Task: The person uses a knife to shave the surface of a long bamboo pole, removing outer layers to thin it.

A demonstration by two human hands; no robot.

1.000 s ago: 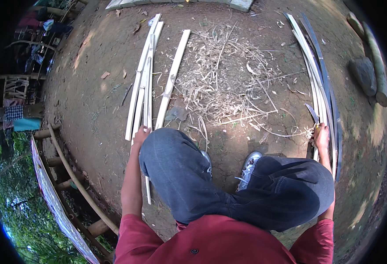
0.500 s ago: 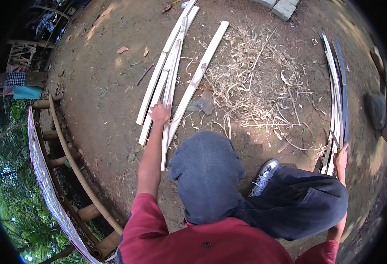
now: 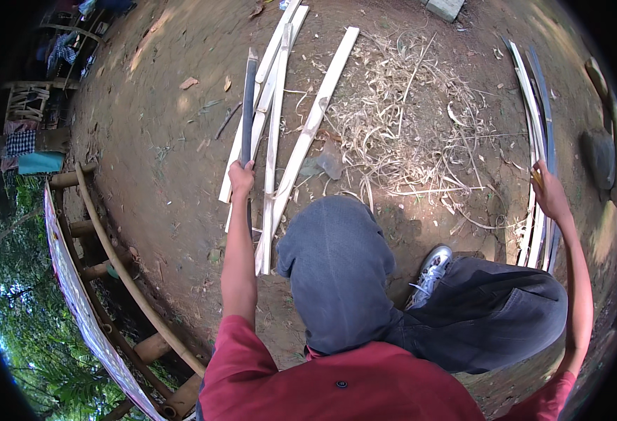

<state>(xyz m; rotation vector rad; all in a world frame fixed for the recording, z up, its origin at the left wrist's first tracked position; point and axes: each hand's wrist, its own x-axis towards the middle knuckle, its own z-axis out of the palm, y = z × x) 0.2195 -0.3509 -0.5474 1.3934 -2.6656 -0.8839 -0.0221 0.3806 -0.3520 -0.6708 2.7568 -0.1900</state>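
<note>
My left hand [image 3: 240, 178] is closed around a long bamboo strip [image 3: 247, 105], dark side up, that points away from me. Beneath and beside it, several pale bamboo strips [image 3: 313, 121] lie on the ground, roughly parallel and partly overlapping. At the far right, my right hand [image 3: 551, 194] has its fingers curled over a bundle of narrow bamboo strips [image 3: 533, 116], pale and dark ones together. A small yellowish bit shows at those fingers; what it belongs to is hidden.
Curled bamboo shavings [image 3: 407, 126] cover the ground between my hands. A grey stone [image 3: 598, 160] sits beyond the right bundle, and a concrete block [image 3: 445, 8] at the far edge. A bamboo frame [image 3: 129, 274] runs along the left. My shoe [image 3: 433, 274] rests near the shavings.
My left hand, earlier on the pale strips, now holds a dark-sided strip raised over them. My right hand has moved farther away along the right bundle.
</note>
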